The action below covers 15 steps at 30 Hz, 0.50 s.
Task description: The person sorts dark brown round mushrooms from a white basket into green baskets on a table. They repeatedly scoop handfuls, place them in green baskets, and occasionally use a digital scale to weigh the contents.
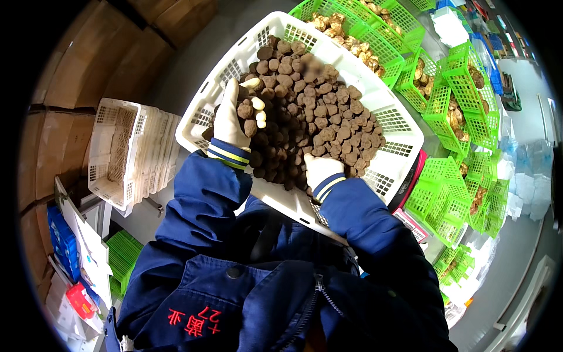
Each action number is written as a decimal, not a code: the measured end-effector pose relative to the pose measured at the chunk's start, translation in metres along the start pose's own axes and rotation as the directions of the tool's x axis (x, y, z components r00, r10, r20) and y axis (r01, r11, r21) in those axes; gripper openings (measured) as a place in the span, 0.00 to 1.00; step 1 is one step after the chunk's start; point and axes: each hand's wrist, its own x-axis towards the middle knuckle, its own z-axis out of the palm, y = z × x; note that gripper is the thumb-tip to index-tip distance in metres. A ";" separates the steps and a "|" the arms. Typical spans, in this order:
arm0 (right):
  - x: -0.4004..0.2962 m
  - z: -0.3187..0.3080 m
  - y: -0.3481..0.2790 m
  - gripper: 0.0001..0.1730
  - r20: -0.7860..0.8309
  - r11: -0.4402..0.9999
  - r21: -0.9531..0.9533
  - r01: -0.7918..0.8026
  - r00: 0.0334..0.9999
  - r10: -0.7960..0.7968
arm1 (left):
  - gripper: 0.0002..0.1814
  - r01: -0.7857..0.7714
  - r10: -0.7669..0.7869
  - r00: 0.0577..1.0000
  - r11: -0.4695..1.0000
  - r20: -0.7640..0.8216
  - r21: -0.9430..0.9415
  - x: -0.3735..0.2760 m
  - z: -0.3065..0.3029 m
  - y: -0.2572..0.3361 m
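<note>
A large white plastic crate [272, 22] lies before me, heaped with dark brown, rough, round lumps that look like truffles [325, 105]. My left hand [229, 116], in a white glove, is palm-up at the crate's left side. Several truffles [245, 110] rest in its palm, with the fingers curled around them. At the near side of the heap, my right hand [324, 170], also white-gloved, reaches down into the truffles. Its fingertips are hidden among them, so I cannot tell whether it grips any.
Green plastic baskets [440, 180] stand on the right, several holding pale golden mushrooms [336, 24]. A pink-red scale [411, 224] is partly under the crate's right edge. Nested white crates [118, 154] stand at left, before stacked cardboard boxes [94, 57]. Green crates [125, 255] are stacked lower left.
</note>
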 end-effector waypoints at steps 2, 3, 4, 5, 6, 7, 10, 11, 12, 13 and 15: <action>0.003 0.000 0.028 0.26 -0.015 0.961 0.265 0.079 0.997 -0.078 | 0.27 0.008 -0.008 1.000 1.000 0.000 -0.005 0.000 0.003 0.000; 0.002 -0.014 0.037 0.26 0.230 0.740 0.661 -0.124 0.972 -0.042 | 0.27 0.009 -0.009 1.000 1.000 0.012 -0.005 0.001 0.004 -0.001; -0.012 -0.046 0.038 0.24 0.266 0.546 0.822 -0.161 0.957 -0.118 | 0.27 -0.009 0.009 1.000 1.000 -0.002 -0.008 -0.003 0.000 0.003; -0.029 -0.066 0.046 0.23 0.285 0.314 0.923 -0.221 0.943 -0.174 | 0.27 -0.011 0.011 1.000 1.000 0.006 -0.016 -0.002 -0.003 0.001; -0.037 -0.066 0.061 0.25 0.221 0.162 0.969 -0.187 0.949 -0.226 | 0.27 -0.012 0.012 1.000 1.000 -0.003 -0.022 -0.004 -0.003 0.003; -0.045 -0.065 0.078 0.27 0.149 0.006 0.988 -0.153 0.952 -0.268 | 0.27 -0.015 0.014 1.000 0.999 -0.013 -0.029 -0.006 -0.002 0.004; -0.058 -0.043 0.110 0.38 -0.315 -0.403 0.898 0.175 0.896 -0.314 | 0.27 0.008 -0.008 1.000 1.000 0.014 -0.028 0.001 0.001 -0.001; -0.053 -0.042 0.102 0.41 -0.437 -0.591 0.779 0.208 0.857 -0.274 | 0.27 0.010 -0.010 1.000 1.000 0.018 -0.018 0.002 0.001 -0.001; -0.059 -0.049 0.089 0.45 -0.396 -0.646 0.738 0.195 0.900 -0.181 | 0.27 0.004 -0.004 1.000 1.000 0.008 -0.016 0.001 0.002 0.000; -0.051 -0.049 0.094 0.37 -0.380 -0.602 0.770 0.209 0.910 -0.169 | 0.27 -0.001 0.001 1.000 1.000 -0.001 -0.014 -0.001 0.003 0.001; -0.043 -0.066 0.085 0.22 -0.300 -0.302 0.922 0.240 0.938 -0.171 | 0.27 -0.011 0.011 1.000 1.000 -0.006 -0.004 -0.001 0.003 0.001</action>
